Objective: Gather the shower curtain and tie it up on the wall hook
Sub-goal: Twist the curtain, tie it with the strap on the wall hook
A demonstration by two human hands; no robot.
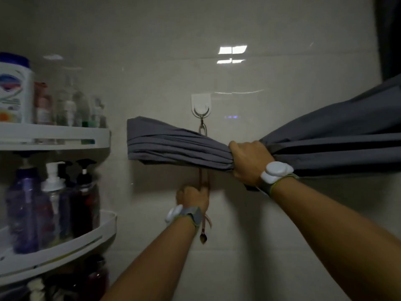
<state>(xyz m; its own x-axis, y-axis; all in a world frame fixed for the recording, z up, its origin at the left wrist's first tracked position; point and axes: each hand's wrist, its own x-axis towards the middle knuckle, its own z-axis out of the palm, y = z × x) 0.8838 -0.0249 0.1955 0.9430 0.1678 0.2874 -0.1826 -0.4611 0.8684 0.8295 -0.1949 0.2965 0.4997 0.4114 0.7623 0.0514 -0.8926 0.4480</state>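
The grey shower curtain (173, 146) is bunched into a horizontal bundle held against the tiled wall, its free end sticking out to the left. My right hand (249, 162) grips the bundle tightly at its narrowest point. A white adhesive wall hook (201, 107) sits just above the bundle. A thin brownish tie cord (204, 177) hangs from the hook, passes behind the curtain and runs down. My left hand (193, 197) grips this cord below the bundle, and the cord's end dangles past my wrist.
White corner shelves (54, 137) at the left carry several bottles and pump dispensers (52, 203). More dark curtain (388, 35) hangs at the upper right edge. Bare tiled wall (260, 235) fills the area below and above the hook.
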